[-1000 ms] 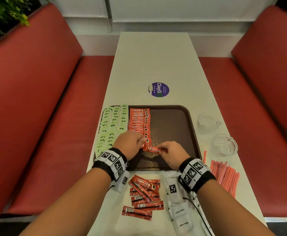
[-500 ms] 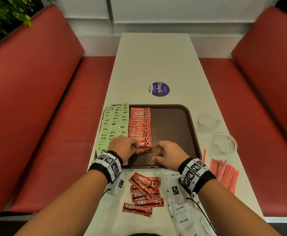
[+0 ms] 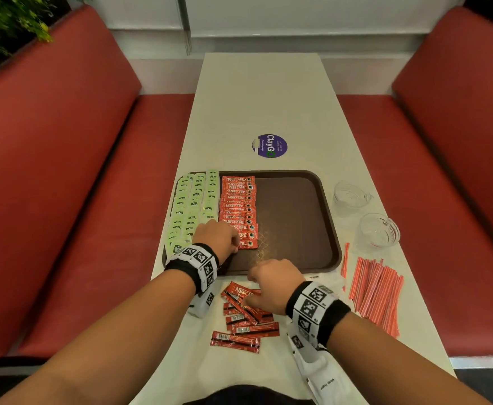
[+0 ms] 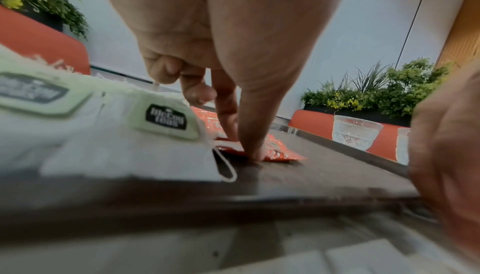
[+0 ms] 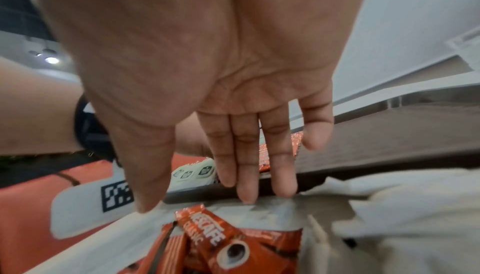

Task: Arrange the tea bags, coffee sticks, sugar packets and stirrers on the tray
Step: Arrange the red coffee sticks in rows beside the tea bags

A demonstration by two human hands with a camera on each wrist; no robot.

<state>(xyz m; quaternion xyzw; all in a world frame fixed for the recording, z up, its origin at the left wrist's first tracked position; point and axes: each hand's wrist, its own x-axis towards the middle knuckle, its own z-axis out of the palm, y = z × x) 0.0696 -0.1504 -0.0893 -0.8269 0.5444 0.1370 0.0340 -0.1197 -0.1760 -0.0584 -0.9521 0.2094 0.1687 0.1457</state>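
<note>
table [image 3: 263,97]: long white top; brown tray [image 3: 298,223] at the near end.
tray: green tea bags [image 3: 194,206] fill its left side, a column of red coffee sticks [image 3: 238,206] just right of them; the right half is bare.
off the tray: loose coffee sticks [image 3: 246,314] near its front edge, red stirrers [image 3: 375,290] to the right, white sugar packets [image 3: 322,378] nearest.
left hand [image 3: 217,238]: fingers curled, fingertips pressing the nearest stick of the column flat.
right hand [image 3: 273,283]: has let go of that stick and come back over the loose pile, fingers straight, holding nothing.
meaning: one more stick is placed; likely picks up another next.
</note>
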